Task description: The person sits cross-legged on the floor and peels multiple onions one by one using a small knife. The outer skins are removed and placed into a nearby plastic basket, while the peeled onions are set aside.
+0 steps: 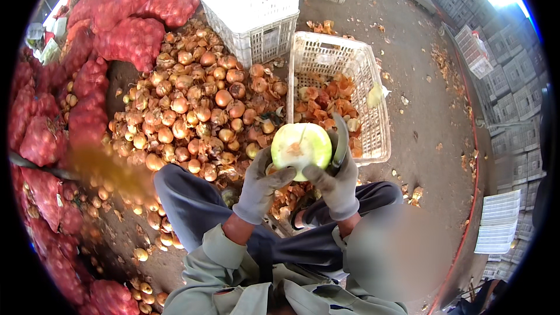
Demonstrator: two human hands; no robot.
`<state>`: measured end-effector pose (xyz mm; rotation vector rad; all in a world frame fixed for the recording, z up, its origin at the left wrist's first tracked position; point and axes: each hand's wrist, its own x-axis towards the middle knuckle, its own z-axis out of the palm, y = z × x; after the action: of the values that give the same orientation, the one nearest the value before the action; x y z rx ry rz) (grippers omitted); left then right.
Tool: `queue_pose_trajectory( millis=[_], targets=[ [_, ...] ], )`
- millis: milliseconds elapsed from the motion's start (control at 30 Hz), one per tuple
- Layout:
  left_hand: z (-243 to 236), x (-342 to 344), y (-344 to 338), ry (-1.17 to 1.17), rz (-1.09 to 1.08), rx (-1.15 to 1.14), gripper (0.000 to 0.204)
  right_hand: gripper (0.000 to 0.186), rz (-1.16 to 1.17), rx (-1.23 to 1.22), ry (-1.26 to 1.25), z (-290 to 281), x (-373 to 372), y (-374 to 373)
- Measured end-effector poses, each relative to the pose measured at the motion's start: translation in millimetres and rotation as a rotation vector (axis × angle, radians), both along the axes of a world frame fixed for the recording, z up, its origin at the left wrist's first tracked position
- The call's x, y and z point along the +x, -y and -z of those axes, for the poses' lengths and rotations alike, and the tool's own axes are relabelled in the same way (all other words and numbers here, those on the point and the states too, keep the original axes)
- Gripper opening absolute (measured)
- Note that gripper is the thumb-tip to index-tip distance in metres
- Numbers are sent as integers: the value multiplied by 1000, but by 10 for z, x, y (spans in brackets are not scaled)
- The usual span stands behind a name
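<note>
A large peeled onion (301, 146), pale green and white, is held up in front of my knees. My left hand (261, 188), in a grey-white glove, grips it from the lower left. From the lower right my right hand (337, 189), gloved too, presses its thumb against the onion. A curved knife (340, 140) is in that same right hand, its blade pointing up beside the onion. Just beyond my hands stands a white slatted plastic crate (380, 125) with brown onion skins and some onions in it.
Unpeeled onions (181, 105) lie heaped on the floor at left. Red mesh sacks (131, 41) of onions surround the heap's far and left sides. White crates (251, 29) stand stacked at the back. More stacked crates (513, 96) line the right side. A yellowish-brown blur (111, 169) hangs at left.
</note>
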<state>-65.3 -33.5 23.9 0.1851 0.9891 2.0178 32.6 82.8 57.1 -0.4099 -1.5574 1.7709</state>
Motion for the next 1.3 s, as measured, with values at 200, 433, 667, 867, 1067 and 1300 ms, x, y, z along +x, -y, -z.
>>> queue_pose_trajectory(
  millis=[200, 433, 667, 867, 1067, 1300],
  targets=[
    [59, -123, 89, 99, 136, 250, 60, 75, -83, 360, 235, -25, 194, -76],
    [143, -52, 16, 280, 119, 399, 56, 49, 30, 486, 256, -13, 264, -70],
    [146, -44, -14, 199, -9, 484, 51, 22, 70, 145, 152, -136, 231, -80],
    [77, -127, 44, 276, 39, 531, 59, 23, -30, -25, 143, 95, 251, -201],
    [265, -211, -20, 371, 187, 601, 61, 38, 200, 570, 434, -134, 201, -270],
    [190, -211, -95, 149, 43, 333, 63, 85, 18, 467, 250, -297, 45, -109]
  ],
)
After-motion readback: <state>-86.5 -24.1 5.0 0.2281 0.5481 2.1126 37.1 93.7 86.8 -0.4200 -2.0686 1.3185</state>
